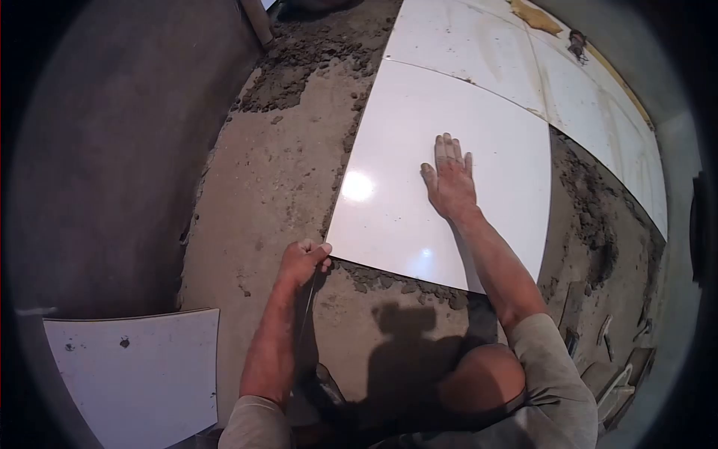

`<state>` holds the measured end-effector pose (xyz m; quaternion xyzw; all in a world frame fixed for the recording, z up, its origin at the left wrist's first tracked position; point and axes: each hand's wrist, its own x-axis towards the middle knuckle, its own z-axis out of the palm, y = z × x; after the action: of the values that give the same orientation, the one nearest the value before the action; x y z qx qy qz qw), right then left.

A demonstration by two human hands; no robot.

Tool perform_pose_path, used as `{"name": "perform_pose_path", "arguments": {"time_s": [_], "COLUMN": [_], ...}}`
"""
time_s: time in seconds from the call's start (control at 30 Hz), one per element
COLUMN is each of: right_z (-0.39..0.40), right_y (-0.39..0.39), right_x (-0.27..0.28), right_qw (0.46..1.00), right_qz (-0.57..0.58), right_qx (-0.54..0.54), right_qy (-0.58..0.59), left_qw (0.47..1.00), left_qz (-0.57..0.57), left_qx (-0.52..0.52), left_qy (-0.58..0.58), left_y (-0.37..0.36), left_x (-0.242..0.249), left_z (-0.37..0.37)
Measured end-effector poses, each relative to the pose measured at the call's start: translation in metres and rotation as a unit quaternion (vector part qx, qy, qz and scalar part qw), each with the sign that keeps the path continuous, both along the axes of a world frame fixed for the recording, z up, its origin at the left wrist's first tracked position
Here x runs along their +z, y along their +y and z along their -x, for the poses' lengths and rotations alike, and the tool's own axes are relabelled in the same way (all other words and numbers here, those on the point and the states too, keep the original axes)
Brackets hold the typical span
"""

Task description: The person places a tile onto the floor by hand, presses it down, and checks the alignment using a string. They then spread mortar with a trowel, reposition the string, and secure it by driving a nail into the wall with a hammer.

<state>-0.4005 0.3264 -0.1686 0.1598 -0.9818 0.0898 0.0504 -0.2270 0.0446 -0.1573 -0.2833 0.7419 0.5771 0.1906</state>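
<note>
A large glossy white floor tile [396,150] lies on a bed of grey mortar in front of me. My right hand [451,179] rests flat on its upper middle, palm down, with the fingers stretched out. At the tile's near left corner, my left hand [305,260] is closed in a pinch. A thin string [307,314] runs from its fingers back toward me. The part of the string beyond the hand, along the tile's left edge, is too fine to make out.
Laid white tiles [479,45] border the far side and right wall. Crumbly mortar [591,202] fills a strip on the right; more mortar [299,67] lies at far left. A loose white tile [142,374] leans at near left. Hand tools [617,389] lie at near right.
</note>
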Motion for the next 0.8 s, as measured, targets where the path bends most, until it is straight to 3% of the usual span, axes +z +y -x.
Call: {"name": "perform_pose_path", "arguments": {"time_s": [0.03,0.1,0.13,0.17,0.2,0.23,0.27,0.33,0.37,0.43,0.5,0.67,0.8], "right_z": [0.001,-0.001,-0.008,-0.012,-0.017,-0.024,-0.029,-0.036,-0.038,-0.040,-0.035,-0.032,-0.022], "right_y": [0.004,0.010,0.008,0.012,0.014,0.015,0.008,0.026,0.033,0.038,0.042,0.050,0.070], "right_x": [-0.001,0.002,0.004,0.008,0.017,0.026,0.031,0.025,0.021,0.014,0.009,0.010,0.012], "right_qw": [1.000,0.969,0.945,0.943,0.886,0.781,0.731,0.712,0.693,0.685,0.682,0.693,0.716], "right_qz": [-0.004,0.246,0.294,0.297,0.458,0.595,0.663,0.670,0.672,0.677,0.676,0.669,0.638], "right_qx": [-0.005,0.009,-0.006,-0.007,-0.072,-0.133,-0.126,-0.141,-0.155,-0.167,-0.178,-0.139,-0.140], "right_qy": [0.005,0.006,0.143,0.150,0.010,-0.134,-0.102,-0.156,-0.210,-0.211,-0.216,-0.229,-0.246], "left_qw": [1.000,1.000,1.000,0.997,0.998,0.997,0.981,0.925,0.924,0.842,0.822,0.800,0.803], "left_qz": [-0.009,-0.014,0.025,0.067,0.050,0.055,0.183,0.364,0.368,0.437,0.400,0.404,0.425], "left_qx": [-0.009,0.007,0.010,0.017,0.042,0.042,0.025,-0.003,-0.009,-0.106,-0.191,-0.281,-0.270], "left_qy": [-0.006,0.007,0.014,0.019,0.017,0.017,0.056,0.104,0.105,0.299,0.358,0.343,0.319], "left_y": [0.000,0.007,0.010,0.012,0.013,0.015,0.018,0.030,0.039,0.061,0.097,0.182,0.211], "left_x": [-0.001,-0.001,0.001,0.003,-0.004,-0.001,0.000,0.013,0.019,0.027,0.031,0.018,-0.006], "left_z": [-0.002,-0.007,-0.007,-0.008,-0.010,-0.012,-0.013,-0.009,-0.005,0.004,0.025,0.083,0.118]}}
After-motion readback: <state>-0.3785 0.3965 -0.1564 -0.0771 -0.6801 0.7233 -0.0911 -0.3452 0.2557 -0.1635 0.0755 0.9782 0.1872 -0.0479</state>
